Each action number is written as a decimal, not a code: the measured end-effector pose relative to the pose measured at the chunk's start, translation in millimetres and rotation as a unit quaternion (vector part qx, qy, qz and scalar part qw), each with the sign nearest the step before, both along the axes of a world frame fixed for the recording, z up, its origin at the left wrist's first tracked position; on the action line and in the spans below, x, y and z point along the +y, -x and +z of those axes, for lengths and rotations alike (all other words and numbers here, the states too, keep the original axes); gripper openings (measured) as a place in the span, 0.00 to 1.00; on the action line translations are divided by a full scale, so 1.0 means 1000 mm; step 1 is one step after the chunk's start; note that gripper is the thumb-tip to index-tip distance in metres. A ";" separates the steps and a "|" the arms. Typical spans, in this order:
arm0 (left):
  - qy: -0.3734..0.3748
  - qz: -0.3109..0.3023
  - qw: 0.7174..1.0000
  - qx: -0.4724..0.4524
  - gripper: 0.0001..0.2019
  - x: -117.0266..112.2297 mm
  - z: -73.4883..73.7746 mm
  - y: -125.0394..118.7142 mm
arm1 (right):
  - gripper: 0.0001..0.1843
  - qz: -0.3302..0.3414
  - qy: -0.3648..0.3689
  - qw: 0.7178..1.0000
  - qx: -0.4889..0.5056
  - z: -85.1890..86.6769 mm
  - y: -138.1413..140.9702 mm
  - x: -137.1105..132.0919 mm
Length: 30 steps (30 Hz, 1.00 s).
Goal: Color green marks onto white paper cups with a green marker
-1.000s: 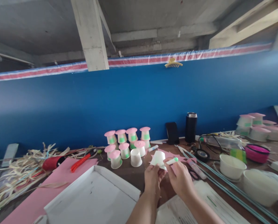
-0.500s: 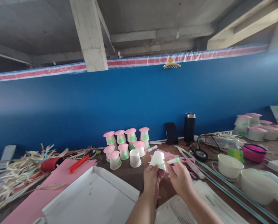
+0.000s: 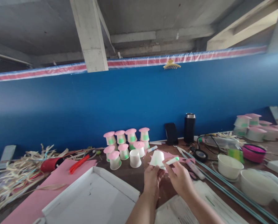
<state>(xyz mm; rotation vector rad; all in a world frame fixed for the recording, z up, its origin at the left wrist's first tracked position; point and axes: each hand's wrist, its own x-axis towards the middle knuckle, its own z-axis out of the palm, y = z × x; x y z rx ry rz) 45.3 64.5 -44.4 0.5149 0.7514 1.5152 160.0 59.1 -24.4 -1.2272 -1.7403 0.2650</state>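
My left hand [image 3: 151, 179] is closed around the lower rim of an upside-down white paper cup [image 3: 157, 158]. In my right hand [image 3: 179, 177] is a white marker with a green end [image 3: 172, 161], pinched between the fingers. Its tip points left at the cup's side; my fingers hide whether it touches. A bare white cup [image 3: 135, 158] stands upside down to the left of my hands. Beside it, several cups topped with pink paper discs [image 3: 115, 160] stand in stacks, with green patches on their sides. Pink paper scraps [image 3: 168, 154] lie behind the held cup.
A white box lid [image 3: 106, 193] lies front left, beside pink sheets [image 3: 47, 189] and red-handled scissors [image 3: 79, 164]. At the back stand a phone [image 3: 171, 133] and a black flask [image 3: 189, 127]. White bowls [image 3: 230, 166] and blue-green rods [image 3: 232, 189] lie right; printed papers [image 3: 176, 211] lie in front.
The marker has shifted very slightly left and down against the cup. Both hands keep their hold, and the things on the table stay where they were.
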 end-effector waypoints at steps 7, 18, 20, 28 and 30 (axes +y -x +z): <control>-0.007 0.006 1.000 -0.002 0.08 -0.003 0.003 -0.001 | 0.13 -0.040 -0.047 0.998 -0.012 -0.002 -0.001 0.001; -0.017 -0.004 1.000 0.013 0.07 -0.006 0.005 -0.001 | 0.13 -0.024 -0.040 0.999 0.004 -0.001 -0.001 0.001; -0.017 -0.005 1.000 0.019 0.07 -0.006 0.005 -0.002 | 0.14 -0.016 -0.020 1.000 0.010 -0.001 -0.001 0.000; -0.032 -0.021 0.999 0.024 0.05 -0.006 0.003 -0.001 | 0.14 0.002 -0.033 0.999 -0.002 -0.001 0.000 0.001; -0.036 -0.028 0.999 0.025 0.06 -0.006 0.003 -0.001 | 0.14 -0.008 -0.037 0.999 0.005 0.001 -0.002 0.001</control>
